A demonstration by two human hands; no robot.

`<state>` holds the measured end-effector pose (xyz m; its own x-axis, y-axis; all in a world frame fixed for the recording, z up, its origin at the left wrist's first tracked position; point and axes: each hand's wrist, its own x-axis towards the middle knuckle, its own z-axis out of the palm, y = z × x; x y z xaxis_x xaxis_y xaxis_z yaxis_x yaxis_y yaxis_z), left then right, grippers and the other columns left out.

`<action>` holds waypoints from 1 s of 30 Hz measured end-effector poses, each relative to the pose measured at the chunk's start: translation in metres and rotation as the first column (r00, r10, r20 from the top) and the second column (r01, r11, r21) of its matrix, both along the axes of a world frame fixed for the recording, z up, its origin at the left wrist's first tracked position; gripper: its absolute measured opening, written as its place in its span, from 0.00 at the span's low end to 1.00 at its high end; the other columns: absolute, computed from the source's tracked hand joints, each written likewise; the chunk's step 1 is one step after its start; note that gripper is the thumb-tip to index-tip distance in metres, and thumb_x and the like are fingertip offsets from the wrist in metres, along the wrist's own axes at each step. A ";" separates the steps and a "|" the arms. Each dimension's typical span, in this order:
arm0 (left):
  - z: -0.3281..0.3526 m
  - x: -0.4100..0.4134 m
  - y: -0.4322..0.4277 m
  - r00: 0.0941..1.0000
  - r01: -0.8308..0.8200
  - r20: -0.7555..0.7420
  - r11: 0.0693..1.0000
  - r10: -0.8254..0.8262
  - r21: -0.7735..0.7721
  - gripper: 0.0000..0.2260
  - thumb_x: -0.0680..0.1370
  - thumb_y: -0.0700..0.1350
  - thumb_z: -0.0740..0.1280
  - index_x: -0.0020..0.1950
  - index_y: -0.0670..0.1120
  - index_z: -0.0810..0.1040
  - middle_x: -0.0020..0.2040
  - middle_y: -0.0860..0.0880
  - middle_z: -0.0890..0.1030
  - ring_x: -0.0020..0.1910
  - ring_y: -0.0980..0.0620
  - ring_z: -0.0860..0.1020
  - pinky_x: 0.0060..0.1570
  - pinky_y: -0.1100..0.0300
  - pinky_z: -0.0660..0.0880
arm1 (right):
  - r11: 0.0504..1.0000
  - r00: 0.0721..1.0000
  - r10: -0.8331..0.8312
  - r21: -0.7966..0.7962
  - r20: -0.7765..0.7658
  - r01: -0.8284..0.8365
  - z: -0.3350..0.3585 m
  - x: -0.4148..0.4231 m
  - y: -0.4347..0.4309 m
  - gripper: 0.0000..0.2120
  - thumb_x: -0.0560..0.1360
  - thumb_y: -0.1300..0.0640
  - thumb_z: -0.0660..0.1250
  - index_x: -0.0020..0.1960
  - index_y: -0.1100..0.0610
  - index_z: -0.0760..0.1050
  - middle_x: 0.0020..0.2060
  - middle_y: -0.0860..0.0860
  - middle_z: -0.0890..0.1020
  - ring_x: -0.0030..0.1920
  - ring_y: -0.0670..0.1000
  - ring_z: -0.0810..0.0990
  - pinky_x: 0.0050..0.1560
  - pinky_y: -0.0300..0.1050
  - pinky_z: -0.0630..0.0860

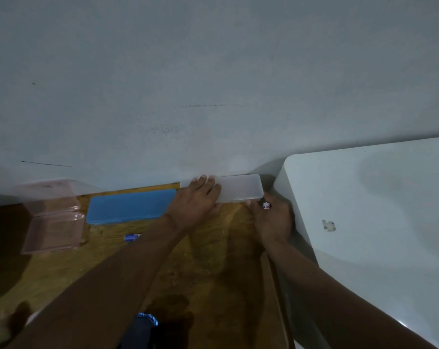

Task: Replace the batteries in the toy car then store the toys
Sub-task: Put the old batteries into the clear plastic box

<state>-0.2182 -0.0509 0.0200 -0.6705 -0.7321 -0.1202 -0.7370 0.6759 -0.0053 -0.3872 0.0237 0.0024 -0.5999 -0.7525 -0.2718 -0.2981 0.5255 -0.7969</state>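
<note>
A long translucent white case (241,188) lies at the back of the wooden table (208,260), against the wall. My left hand (195,200) rests flat on its left half with the fingers stretched out. My right hand (272,217) is at the case's front right corner, curled round a small battery (266,206) with a white, red and blue label. Another battery (132,237) with a blue label lies loose on the table to the left. No toy car is in view.
A closed blue case (130,206) lies left of the white one. A clear pinkish plastic box (52,217) stands at the far left. A large white appliance (374,217) borders the table on the right. The grey wall (213,84) rises right behind.
</note>
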 end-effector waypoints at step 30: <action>0.050 0.007 -0.039 0.970 -0.085 -0.192 0.945 0.151 0.314 0.16 0.82 0.51 0.60 0.67 0.49 0.76 0.62 0.43 0.80 0.59 0.42 0.78 0.58 0.49 0.75 | 0.992 0.999 0.043 0.122 0.003 -0.043 0.055 0.005 0.006 0.12 0.75 0.50 0.68 0.50 0.59 0.76 0.43 0.53 0.79 0.41 0.49 0.77 0.44 0.44 0.75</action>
<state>-0.2114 -0.0903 0.0696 -0.6156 -0.7587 -0.2134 -0.7734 0.5294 0.3487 -0.3818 0.0302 0.0572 -0.5674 -0.7386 -0.3640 -0.3219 0.6058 -0.7276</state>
